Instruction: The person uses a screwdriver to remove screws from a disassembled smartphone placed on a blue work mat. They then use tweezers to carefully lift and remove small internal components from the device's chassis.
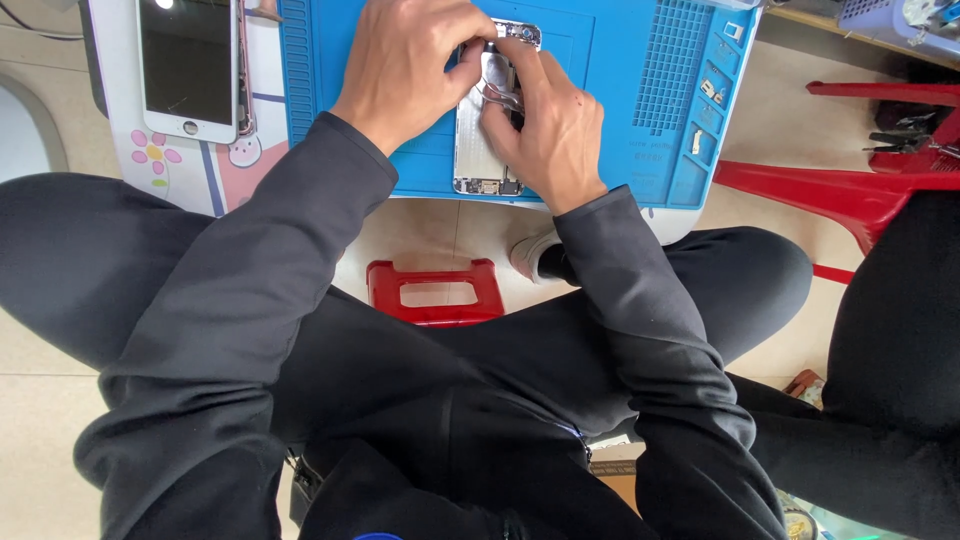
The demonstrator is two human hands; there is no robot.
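Both hands press on an opened silver phone body point(478, 150) lying on a blue work mat point(610, 60). The left hand point(405, 65) pinches its upper edge; the right hand point(545, 135) has fingers curled over its middle. Small metal parts point(708, 92) sit in the mat's side compartments. A white phone screen point(188, 65) lies left.

Opened phone chassis point(478, 150), silver metal, back shell without screen, innards exposed. Lying flat, long axis running from near edge toward far edge of blue mat point(620, 60), bottom end with connector port at mat's near edge. Middle and upper part covered by both hands.
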